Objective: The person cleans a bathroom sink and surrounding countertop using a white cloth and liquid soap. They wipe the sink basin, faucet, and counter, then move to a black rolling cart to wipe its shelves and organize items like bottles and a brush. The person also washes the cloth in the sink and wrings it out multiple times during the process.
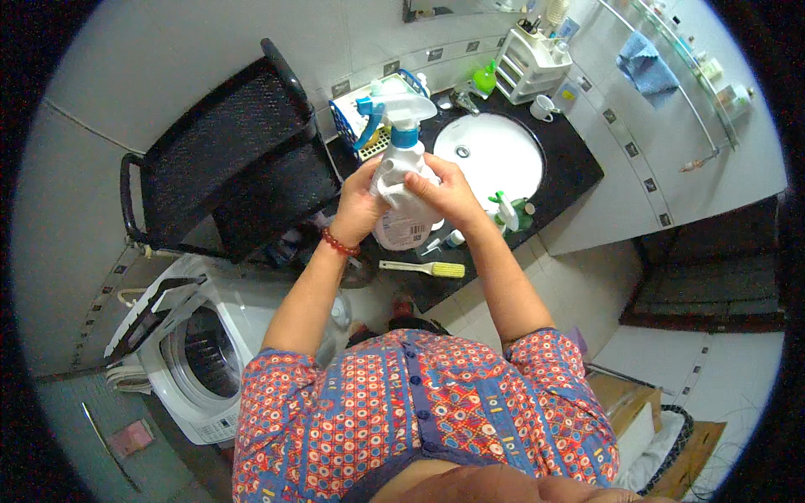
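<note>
Both my hands hold a white spray bottle with a blue and white trigger head, upright above the black counter. My left hand, with a red bead bracelet at the wrist, wraps its left side. From the right, my right hand grips it with the thumb across the front. Below the bottle, a scrub brush with yellow bristles and a white handle lies near the counter's front edge. A green bottle with a white and green spray head stands by the basin, beside my right forearm.
The round white basin is set in the black counter. Behind it stand a green soap bottle, a white drawer unit and a white mug. At left are a black rack and an open washing machine.
</note>
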Motion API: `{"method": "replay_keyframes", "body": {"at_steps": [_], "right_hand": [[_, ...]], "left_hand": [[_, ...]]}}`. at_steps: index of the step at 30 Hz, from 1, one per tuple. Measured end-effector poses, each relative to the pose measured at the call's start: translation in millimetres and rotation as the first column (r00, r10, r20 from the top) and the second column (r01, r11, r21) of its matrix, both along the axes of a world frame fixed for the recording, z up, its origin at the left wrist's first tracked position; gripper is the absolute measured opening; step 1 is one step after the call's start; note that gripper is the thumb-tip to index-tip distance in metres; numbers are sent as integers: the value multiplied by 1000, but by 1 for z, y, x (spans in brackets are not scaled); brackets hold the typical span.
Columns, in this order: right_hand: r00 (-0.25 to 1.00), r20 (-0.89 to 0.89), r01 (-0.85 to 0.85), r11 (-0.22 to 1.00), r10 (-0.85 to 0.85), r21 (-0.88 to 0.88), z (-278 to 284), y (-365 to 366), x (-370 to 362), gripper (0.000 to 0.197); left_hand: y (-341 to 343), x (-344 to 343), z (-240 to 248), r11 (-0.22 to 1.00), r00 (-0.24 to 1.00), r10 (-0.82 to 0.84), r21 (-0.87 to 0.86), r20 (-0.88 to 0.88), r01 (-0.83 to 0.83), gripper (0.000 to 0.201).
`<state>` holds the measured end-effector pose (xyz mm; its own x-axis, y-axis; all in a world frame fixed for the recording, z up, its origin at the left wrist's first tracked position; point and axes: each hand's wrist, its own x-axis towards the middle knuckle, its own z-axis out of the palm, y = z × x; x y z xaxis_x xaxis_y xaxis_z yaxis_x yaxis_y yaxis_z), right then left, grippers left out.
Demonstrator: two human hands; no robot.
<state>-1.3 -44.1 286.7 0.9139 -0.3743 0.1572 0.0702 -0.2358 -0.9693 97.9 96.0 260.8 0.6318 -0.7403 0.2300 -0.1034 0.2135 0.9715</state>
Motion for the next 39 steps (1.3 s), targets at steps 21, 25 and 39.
{"method": "replay_keyframes", "body": {"at_steps": [21, 25, 39], "right_hand": [[909, 219, 182, 812, -353, 554, 48, 24, 19, 36], [907, 248, 99, 745, -340, 660, 48, 29, 28, 40], [939, 313, -37, 867, -140, 497, 9, 41, 33, 59]], "left_hand": [[53, -40, 27, 915, 756, 180, 176, 630, -364, 90], [52, -39, 20, 874, 567, 170, 142, 806, -465, 101], [54, 16, 17, 995, 988, 92, 55, -122, -86, 40]]}}
